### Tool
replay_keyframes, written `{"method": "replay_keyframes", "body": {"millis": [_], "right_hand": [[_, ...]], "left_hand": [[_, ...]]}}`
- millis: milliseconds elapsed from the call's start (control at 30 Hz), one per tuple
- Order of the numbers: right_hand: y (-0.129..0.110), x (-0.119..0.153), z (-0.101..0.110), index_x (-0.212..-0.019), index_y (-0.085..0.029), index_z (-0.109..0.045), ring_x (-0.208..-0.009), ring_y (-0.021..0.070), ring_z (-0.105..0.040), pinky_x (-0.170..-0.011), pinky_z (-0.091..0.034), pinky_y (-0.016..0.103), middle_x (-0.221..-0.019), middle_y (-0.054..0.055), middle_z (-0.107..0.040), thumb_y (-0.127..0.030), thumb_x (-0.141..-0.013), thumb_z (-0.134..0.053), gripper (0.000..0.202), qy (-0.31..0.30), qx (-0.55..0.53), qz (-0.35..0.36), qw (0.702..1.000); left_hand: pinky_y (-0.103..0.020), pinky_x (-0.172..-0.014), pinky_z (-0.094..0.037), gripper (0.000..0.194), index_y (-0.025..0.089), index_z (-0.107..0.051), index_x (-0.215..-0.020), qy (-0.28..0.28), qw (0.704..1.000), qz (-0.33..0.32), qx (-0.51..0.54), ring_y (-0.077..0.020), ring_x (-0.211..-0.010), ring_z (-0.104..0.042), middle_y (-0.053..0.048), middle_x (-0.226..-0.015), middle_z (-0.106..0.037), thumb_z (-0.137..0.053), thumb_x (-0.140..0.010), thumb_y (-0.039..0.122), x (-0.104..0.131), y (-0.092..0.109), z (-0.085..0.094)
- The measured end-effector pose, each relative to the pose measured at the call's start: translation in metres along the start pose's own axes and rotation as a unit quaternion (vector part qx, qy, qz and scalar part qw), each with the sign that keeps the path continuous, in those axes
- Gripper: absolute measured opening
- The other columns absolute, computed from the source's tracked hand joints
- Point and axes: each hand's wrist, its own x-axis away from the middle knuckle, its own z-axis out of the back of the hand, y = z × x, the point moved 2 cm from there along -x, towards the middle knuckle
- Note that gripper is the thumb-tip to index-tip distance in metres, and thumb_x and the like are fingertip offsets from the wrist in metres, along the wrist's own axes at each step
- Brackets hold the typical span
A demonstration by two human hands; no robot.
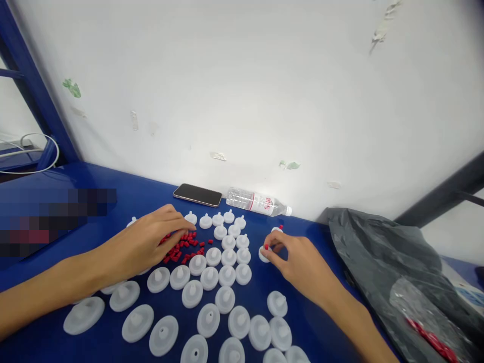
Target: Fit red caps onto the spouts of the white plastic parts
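My right hand (pixel 302 259) is closed at a small red cap (pixel 266 247), which sits on top of a white plastic disc (pixel 263 256) with a central nozzle. Thumb and index finger are around the cap and the disc's upper part. Just behind is another white disc, also topped with a red cap (pixel 281 227). My left hand (pixel 161 234) reaches over a loose pile of red caps (pixel 185 247), thumb and index fingertips pinched together at its far edge. Whatever lies between those fingertips is hidden. Many white nozzle discs (pixel 227 276) stand between and in front of my hands.
A black phone (pixel 197 194) and a clear plastic bottle (pixel 259 201) lie along the wall. At right, a dark plastic bag (pixel 363 257) rests beside a clear bag holding red pieces (pixel 431 338). Blue frame posts rise at left; a white cable (pixel 56 151) loops there.
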Motion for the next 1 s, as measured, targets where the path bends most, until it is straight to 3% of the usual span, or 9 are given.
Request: {"method": "replay_keyframes", "body": {"millis": [67,167,233,300,467,667,833,933,1000], "right_hand": [[0.007,-0.002,0.002,-0.099,-0.027,-0.074,-0.083,0.0217,-0.074,-0.073,-0.047,0.034,-0.091,0.0,-0.08,-0.043,-0.104,-0.065,0.02,-0.026,-0.005,-0.009,1.0],[0.015,-0.004,0.012,-0.101,-0.028,-0.075,-0.08,0.0203,-0.069,-0.075,-0.047,0.035,-0.099,0.001,-0.079,-0.055,-0.108,-0.057,0.033,0.045,-0.004,-0.002,0.999],[0.022,-0.005,0.017,-0.107,-0.029,-0.075,-0.085,0.0211,-0.07,-0.079,-0.048,0.036,-0.109,0.002,-0.079,-0.052,-0.109,-0.054,0.032,0.097,0.022,-0.012,0.995],[0.03,-0.006,0.019,-0.113,-0.029,-0.076,-0.093,0.0232,-0.072,-0.081,-0.049,0.037,-0.116,0.003,-0.078,-0.045,-0.106,-0.059,0.024,0.104,0.058,-0.032,0.992],[0.041,-0.009,0.019,-0.105,-0.027,-0.079,-0.094,0.0249,-0.077,-0.079,-0.049,0.036,-0.102,0.002,-0.082,-0.032,-0.103,-0.061,0.018,0.063,0.076,-0.046,0.994],[0.041,-0.006,0.023,-0.098,-0.03,-0.081,-0.082,0.0238,-0.076,-0.073,-0.047,0.035,-0.09,0.0,-0.081,-0.032,-0.1,-0.063,0.018,0.043,0.073,-0.061,0.995],[0.036,-0.006,0.027,-0.109,-0.03,-0.078,-0.076,0.0217,-0.071,-0.071,-0.048,0.034,-0.093,0.001,-0.08,-0.04,-0.1,-0.065,0.019,0.051,0.054,-0.05,0.996],[0.029,-0.002,0.039,-0.104,-0.027,-0.077,-0.072,0.0192,-0.067,-0.069,-0.051,0.032,-0.085,0.001,-0.075,-0.055,-0.101,-0.064,0.031,0.022,-0.05,-0.03,0.998],[0.022,0.003,0.043,-0.104,-0.026,-0.078,-0.072,0.0177,-0.066,-0.069,-0.052,0.03,-0.082,0.0,-0.073,-0.059,-0.097,-0.071,0.035,-0.066,-0.158,-0.017,0.985]], "left_hand": [[-0.033,-0.084,-0.057,0.035,0.025,-0.08,-0.119,-0.03,0.999,-0.016,-0.021,-0.0242,-0.102,-0.068,-0.007,-0.106,-0.08,-0.047,-0.111,0.031,0.004,-0.008,-0.006],[-0.033,-0.084,-0.055,0.036,0.025,-0.08,-0.12,-0.055,0.997,-0.035,-0.037,-0.0243,-0.104,-0.066,-0.007,-0.111,-0.078,-0.045,-0.113,0.028,0.01,-0.01,-0.013],[-0.033,-0.084,-0.053,0.036,0.026,-0.079,-0.122,-0.057,0.996,-0.051,-0.042,-0.0241,-0.106,-0.065,-0.007,-0.114,-0.077,-0.044,-0.112,0.024,0.012,-0.008,-0.016],[-0.033,-0.087,-0.053,0.036,0.026,-0.079,-0.123,-0.06,0.995,-0.06,-0.045,-0.024,-0.11,-0.064,-0.006,-0.117,-0.076,-0.046,-0.111,0.02,0.013,-0.007,-0.017],[-0.033,-0.092,-0.054,0.031,0.026,-0.08,-0.119,-0.076,0.993,-0.063,-0.056,-0.0245,-0.114,-0.064,-0.007,-0.119,-0.076,-0.051,-0.11,0.02,0.012,-0.013,-0.018],[-0.035,-0.093,-0.054,0.031,0.026,-0.083,-0.113,-0.07,0.995,-0.047,-0.058,-0.0244,-0.108,-0.065,-0.007,-0.113,-0.077,-0.051,-0.112,0.029,0.012,-0.02,-0.02],[-0.034,-0.09,-0.053,0.032,0.027,-0.084,-0.112,-0.073,0.994,-0.056,-0.051,-0.0242,-0.106,-0.067,-0.007,-0.11,-0.078,-0.051,-0.112,0.028,0.012,-0.021,-0.023],[-0.035,-0.09,-0.052,0.032,0.027,-0.083,-0.109,-0.081,0.994,-0.06,-0.047,-0.0237,-0.104,-0.067,-0.006,-0.109,-0.078,-0.051,-0.111,0.027,0.013,-0.019,-0.024],[-0.035,-0.089,-0.051,0.03,0.027,-0.083,-0.107,-0.078,0.994,-0.057,-0.044,-0.0238,-0.103,-0.067,-0.006,-0.108,-0.078,-0.053,-0.111,0.026,0.013,-0.018,-0.024]]}}
